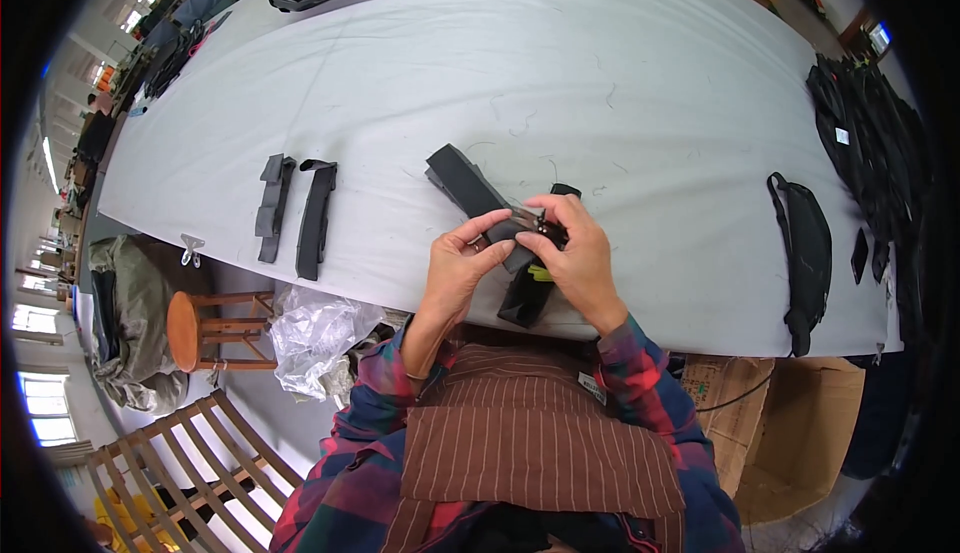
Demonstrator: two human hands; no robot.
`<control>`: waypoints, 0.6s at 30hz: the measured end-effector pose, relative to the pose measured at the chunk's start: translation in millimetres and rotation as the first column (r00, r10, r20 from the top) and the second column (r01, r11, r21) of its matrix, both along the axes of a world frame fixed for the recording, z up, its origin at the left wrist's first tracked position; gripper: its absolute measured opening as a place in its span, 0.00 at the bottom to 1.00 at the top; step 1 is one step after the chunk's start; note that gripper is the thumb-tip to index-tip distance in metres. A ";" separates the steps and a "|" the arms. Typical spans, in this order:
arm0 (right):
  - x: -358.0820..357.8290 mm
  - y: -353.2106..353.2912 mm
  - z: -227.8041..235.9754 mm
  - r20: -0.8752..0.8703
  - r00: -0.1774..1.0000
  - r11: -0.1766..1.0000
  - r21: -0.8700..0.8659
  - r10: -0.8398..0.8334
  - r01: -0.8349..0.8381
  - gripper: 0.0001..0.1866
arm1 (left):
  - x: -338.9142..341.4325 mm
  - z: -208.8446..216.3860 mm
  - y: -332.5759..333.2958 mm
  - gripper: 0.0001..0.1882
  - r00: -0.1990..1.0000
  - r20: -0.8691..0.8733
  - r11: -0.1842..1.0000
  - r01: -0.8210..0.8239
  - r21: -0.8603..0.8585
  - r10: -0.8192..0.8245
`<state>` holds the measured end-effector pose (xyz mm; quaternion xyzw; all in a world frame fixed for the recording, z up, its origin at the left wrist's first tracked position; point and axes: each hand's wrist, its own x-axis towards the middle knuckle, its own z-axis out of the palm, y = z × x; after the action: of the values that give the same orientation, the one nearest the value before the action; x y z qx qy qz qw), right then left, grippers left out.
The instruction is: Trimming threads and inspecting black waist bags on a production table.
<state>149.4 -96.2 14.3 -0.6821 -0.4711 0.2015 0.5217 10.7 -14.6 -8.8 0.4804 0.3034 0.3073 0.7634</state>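
Note:
My left hand pinches a dark grey fabric strip, which slants up and left over the table. Close against it, my right hand is closed on a small dark tool with thin metal blades, which looks like thread snips. The blades lie at the strip, between the two hands' fingertips. Under my right hand a black strap piece rests on the table, with a bit of yellow-green showing beside it. My fingers partly hide the tool and the strip's lower end.
Two folded dark strips lie to the left on the white-covered table. A black waist bag and a heap of black bags are at the right. Below the edge stand a wooden stool and a cardboard box.

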 end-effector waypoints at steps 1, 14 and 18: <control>1.5 -1.8 4.6 0.034 0.998 0.999 0.023 -0.045 0.044 0.10 | -0.1 2.0 0.2 0.20 0.999 0.004 0.999 -0.042 -0.011 0.042; 4.7 -17.2 5.8 0.446 0.893 0.995 0.050 0.052 -0.082 0.05 | -1.6 4.5 3.0 0.20 0.987 -0.029 0.983 -0.157 0.094 0.160; 7.5 -18.0 3.4 0.439 0.898 0.996 0.060 0.032 -0.065 0.05 | -2.3 7.2 2.4 0.21 0.990 -0.023 0.986 -0.138 0.096 0.141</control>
<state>156.8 -114.2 17.8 -0.6784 -0.6000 0.0386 0.4221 8.4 -12.1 -1.6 0.4980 0.3326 0.3667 0.7119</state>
